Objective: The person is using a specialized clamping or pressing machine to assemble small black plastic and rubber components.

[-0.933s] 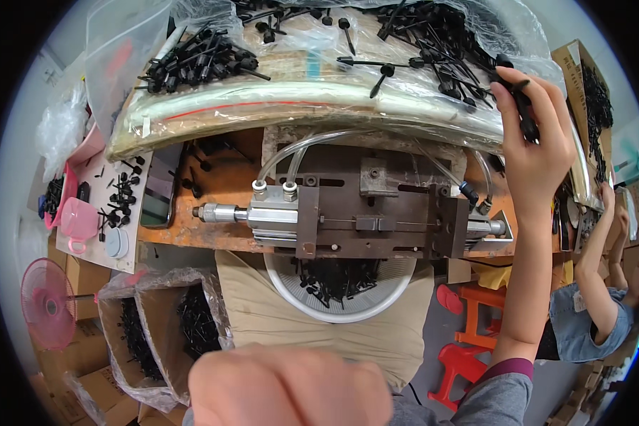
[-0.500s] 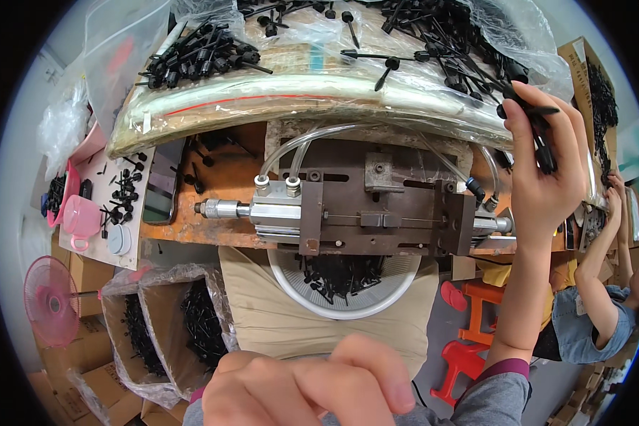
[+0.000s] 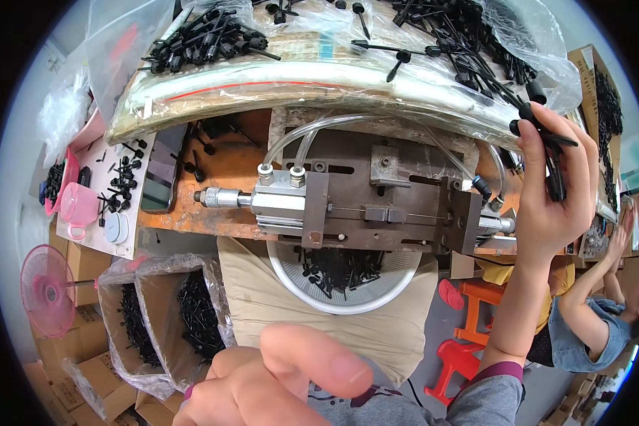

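Raised at the right, my right hand (image 3: pixel 557 213) is closed round several black plastic rods with round heads (image 3: pixel 555 170). It is beside the right end of a brown metal fixture (image 3: pixel 412 234) with silver cylinders (image 3: pixel 280 206) and clear air tubes. A small grey block (image 3: pixel 385 214) sits mid-fixture on a thin rod. Close to the camera at the bottom, my left hand (image 3: pixel 263 383) has curled fingers, with the forefinger bent forward. Its palm side is hidden, so anything in it cannot be seen. Below the fixture, a white basket (image 3: pixel 280 273) contains black parts.
Piles of black parts (image 3: pixel 206 42) lie on the plastic-covered shelf (image 3: pixel 291 78) above. Lined cartons (image 3: pixel 156 298) of black parts stand at lower left, near a pink fan (image 3: pixel 48 291). Red stools (image 3: pixel 453 366) and a co-worker (image 3: pixel 582 326) are at right.
My right hand has shifted slightly right and down, still gripping the black rods. My left hand has moved left, its forefinger reaching farther out from the other fingers. The view has tilted a little.
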`<state>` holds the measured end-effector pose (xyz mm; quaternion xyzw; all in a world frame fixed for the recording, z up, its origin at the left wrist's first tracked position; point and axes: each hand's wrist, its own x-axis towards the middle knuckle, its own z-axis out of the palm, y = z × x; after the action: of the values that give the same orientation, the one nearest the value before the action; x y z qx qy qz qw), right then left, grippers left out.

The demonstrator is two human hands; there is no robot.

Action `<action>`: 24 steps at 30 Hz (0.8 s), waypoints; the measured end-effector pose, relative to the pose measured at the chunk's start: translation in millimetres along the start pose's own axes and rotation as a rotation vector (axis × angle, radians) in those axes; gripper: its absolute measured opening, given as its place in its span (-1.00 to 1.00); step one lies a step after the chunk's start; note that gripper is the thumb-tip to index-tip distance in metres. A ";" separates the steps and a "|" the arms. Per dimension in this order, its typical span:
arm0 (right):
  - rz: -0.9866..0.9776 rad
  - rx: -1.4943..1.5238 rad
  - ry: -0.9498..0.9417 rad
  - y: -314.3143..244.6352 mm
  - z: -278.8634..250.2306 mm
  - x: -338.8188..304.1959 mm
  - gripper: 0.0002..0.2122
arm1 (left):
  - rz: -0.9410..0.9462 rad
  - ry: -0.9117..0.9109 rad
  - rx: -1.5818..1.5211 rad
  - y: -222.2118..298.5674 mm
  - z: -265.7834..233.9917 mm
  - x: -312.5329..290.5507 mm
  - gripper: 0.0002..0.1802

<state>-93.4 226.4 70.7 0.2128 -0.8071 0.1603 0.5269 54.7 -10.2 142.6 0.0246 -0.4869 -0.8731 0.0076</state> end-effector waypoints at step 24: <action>0.033 0.028 -0.036 -13.4 -8.4 -19.8 -0.76 | 0.276 -0.442 -0.055 -25.3 -38.5 23.2 -0.64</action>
<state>-72.9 222.4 56.4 0.2097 -0.8176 0.1763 0.5064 33.8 -30.4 100.1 -0.2335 -0.4516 -0.8608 0.0207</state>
